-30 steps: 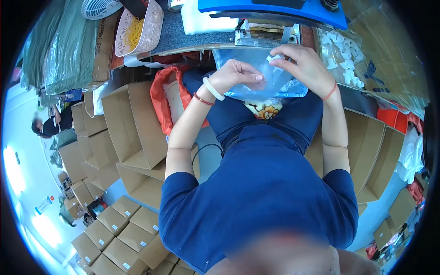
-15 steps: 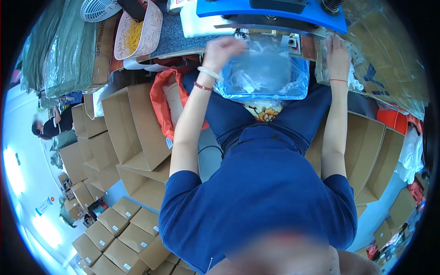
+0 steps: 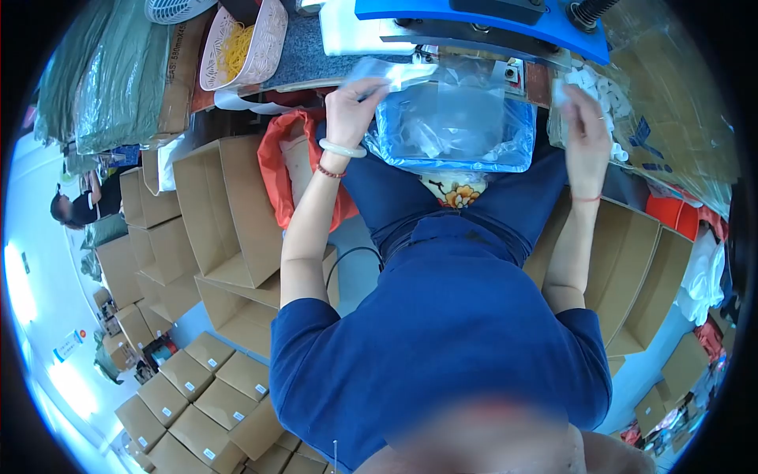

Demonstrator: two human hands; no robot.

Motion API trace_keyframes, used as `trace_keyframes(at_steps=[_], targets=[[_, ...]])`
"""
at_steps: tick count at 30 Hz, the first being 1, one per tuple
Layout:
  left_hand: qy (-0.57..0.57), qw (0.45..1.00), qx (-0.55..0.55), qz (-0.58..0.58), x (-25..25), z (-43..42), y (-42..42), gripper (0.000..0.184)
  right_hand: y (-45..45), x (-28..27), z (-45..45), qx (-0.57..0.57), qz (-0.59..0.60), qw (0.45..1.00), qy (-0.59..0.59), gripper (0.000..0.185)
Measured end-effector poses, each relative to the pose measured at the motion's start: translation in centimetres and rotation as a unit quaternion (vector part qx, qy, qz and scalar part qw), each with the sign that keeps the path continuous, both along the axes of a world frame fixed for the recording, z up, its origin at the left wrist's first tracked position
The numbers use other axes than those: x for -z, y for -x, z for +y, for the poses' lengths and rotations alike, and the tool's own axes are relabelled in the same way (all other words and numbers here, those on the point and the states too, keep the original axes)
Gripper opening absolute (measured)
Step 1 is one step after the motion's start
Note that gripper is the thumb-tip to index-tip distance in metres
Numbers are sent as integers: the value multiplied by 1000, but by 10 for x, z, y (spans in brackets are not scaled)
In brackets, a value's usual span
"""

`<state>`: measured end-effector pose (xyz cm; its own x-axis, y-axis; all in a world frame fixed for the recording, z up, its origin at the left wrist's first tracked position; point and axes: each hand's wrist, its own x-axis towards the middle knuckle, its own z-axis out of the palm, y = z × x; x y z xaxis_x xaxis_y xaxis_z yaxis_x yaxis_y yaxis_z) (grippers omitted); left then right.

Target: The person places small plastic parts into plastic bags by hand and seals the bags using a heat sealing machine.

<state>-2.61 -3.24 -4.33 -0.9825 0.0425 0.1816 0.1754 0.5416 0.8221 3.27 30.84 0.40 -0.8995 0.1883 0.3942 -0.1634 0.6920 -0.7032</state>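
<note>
My left hand [image 3: 353, 110] is closed, its thumb and fingers pinching a clear plastic bag [image 3: 407, 76] that stretches to the right below the press. My right hand [image 3: 587, 138], partly blurred, is beside the pile of white plastic pieces [image 3: 602, 93]; a small white piece [image 3: 559, 92] shows at its fingertips. Between my hands, a blue-lined bin [image 3: 517, 162] over my lap contains clear plastic scraps [image 3: 450, 126]. Above it is the blue press [image 3: 474, 17] with a metal bar along its lower edge.
On the left of the bench is a white basket [image 3: 272, 47] with yellow rubber bands [image 3: 237, 51]. An orange bag [image 3: 276, 158] and open cardboard boxes [image 3: 229, 213] stand at my left. More boxes [image 3: 608, 253] are at my right. A person [image 3: 91, 204] is far left.
My left hand has moved left and now shows a clear bag in its pinch. My right hand has drawn back toward me from the white pieces, with a small white piece at its fingertips.
</note>
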Motion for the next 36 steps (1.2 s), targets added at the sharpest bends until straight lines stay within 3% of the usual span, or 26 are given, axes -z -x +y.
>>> trace_keyframes(at_steps=[3, 5, 8, 13, 14, 16, 18, 20, 21, 23, 25, 27, 28, 30, 31, 33, 34, 35, 36], targets=[[-71, 994, 35, -80, -17, 14, -14, 16, -15, 5, -46, -108, -111, 976, 152, 21], [-118, 984, 71, -112, -30, 27, -21, 17, -10, -12, -66, -129, -112, 965, 197, 23], [-142, 972, 116, -147, -44, 39, -29, 18, 0, -57, -67, -186, 31, 974, 129, 26], [-157, 936, 227, -218, -50, 43, -25, 22, 15, -52, -53, -266, -3, 964, 17, 25], [-156, 935, 227, -223, -46, 43, -25, 22, 18, -56, -46, -299, -71, 951, -21, 24], [-258, 829, 304, -392, -36, 42, -17, 24, 23, -49, -42, -354, -159, 920, -56, 26], [-281, 803, 295, -435, -16, 50, -12, 25, 32, -32, -40, -311, -181, 933, 2, 27], [-435, 741, 208, -468, 8, 62, -6, 21, 47, 4, -30, -208, -177, 960, 68, 26], [-459, 740, 183, -456, 23, 64, 5, 21, 47, 4, -21, -208, -178, 960, 66, 26], [-524, 714, 147, -441, 10, 82, 16, 21, 46, 1, -3, -4, -99, 973, -210, 25], [-534, 692, 158, -460, 12, 85, 24, 27, 54, 22, 23, 21, -72, 956, -284, 24], [-495, 753, 129, -415, 2, 89, 24, 23, 68, 58, 53, 49, -47, 935, -348, 23], [-492, 754, 129, -416, 6, 86, 23, 23, 80, 80, 70, 33, -10, 926, -375, 24], [-370, 814, 128, -430, 21, 75, 25, 28, 92, 84, 74, 13, 34, 914, -403, 25], [-278, 869, 142, -384, 20, 62, 29, 33, 87, 75, 66, 43, 31, 935, -351, 23], [-214, 963, 65, -148, 46, 32, 54, 40, 78, 67, 61, 71, 22, 952, -297, 21], [-101, 993, 38, -42, 42, 21, 64, 44, 74, 65, 61, 81, -2, 969, -235, 23], [15, 997, 13, 68, 36, 11, 76, 48, 72, 63, 60, 91, -24, 981, -170, 26], [204, 956, 54, 203, 41, 2, 84, 57, 66, 58, 57, 91, -22, 981, -169, 26]])
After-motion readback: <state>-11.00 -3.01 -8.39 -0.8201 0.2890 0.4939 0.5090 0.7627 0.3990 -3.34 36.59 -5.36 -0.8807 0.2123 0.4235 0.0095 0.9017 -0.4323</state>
